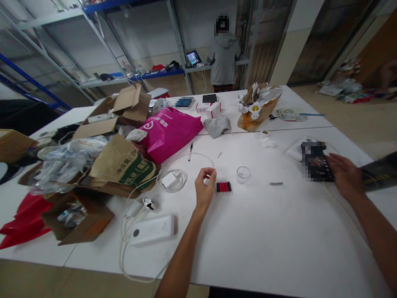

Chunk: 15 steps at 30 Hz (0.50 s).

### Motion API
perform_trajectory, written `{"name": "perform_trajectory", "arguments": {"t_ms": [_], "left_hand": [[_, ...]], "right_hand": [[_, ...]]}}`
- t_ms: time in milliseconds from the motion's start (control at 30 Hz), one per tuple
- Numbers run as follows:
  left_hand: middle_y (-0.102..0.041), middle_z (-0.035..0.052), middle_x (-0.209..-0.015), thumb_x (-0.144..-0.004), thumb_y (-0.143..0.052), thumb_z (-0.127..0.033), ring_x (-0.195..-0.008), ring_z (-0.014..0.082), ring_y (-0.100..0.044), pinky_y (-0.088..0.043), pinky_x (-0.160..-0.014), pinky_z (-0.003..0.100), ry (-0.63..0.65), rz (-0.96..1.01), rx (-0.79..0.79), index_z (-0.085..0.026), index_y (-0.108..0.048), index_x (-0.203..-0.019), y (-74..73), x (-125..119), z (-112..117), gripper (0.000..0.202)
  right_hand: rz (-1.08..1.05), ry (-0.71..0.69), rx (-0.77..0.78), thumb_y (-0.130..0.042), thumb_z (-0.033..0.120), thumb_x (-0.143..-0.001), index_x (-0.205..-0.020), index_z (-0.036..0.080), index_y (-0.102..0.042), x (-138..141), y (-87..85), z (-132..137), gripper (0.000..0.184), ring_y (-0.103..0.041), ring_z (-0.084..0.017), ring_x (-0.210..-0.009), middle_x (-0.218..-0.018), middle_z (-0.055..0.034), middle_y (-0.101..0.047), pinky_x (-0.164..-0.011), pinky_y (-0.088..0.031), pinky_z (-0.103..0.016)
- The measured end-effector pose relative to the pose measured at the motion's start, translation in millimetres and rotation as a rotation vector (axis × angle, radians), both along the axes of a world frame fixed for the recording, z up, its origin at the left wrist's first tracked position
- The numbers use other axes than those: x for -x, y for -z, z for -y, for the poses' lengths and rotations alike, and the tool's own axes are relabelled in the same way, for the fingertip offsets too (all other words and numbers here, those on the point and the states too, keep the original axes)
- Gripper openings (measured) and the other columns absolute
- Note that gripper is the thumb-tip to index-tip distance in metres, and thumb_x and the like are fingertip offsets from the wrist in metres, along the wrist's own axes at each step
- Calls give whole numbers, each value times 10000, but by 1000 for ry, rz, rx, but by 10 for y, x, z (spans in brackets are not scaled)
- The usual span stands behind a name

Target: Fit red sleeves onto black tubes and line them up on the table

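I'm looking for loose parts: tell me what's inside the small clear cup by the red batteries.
The clear cup looks empty; the white table shows through it. It stands right of the red batteries, near the left hand. Anything tiny at its bottom is too small to make out.

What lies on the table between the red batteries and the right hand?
In the head view, a clear cup and a small dark metal piece lie between the red batteries and the right hand.

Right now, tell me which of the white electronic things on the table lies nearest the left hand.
The white charger ringed by its coiled cable, just left of the left hand. The white power bank lies farther off, toward the table's near edge.
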State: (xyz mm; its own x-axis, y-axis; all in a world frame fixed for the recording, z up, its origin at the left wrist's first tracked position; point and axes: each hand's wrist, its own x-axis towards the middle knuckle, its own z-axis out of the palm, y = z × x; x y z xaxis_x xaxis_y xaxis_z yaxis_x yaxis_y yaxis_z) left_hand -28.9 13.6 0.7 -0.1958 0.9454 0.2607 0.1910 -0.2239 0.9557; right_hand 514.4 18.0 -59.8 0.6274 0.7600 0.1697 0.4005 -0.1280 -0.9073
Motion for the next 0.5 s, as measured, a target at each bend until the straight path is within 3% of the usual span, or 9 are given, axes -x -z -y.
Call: {"name": "perform_trajectory", "arguments": {"t_ms": [267, 500], "left_hand": [[-770, 50, -996, -1032, -719, -361, -956, 214, -703, -520, -873, 347, -26, -28, -43, -225, -746, -1000, 50, 44, -37, 141], [-775, 56, -993, -1017, -728, -381, -946, 214, -710, -527, -857, 344, -68, -28, -82, -225, -754, -1014, 75, 102, -79, 157]], "right_hand": [[-92, -16, -8, -762, 329, -876, -1245, 235, -769, 211, -223, 60, 381, -710, -381, -1417, -1454, -168, -786, -1270, -510, -545], [-115, -60, -31, -834, 309, -766, -1234, 245, -728, 195, -174, 45, 484, -679, -393, -1472, -1477, -160, -774, -1304, -479, -561]]}}
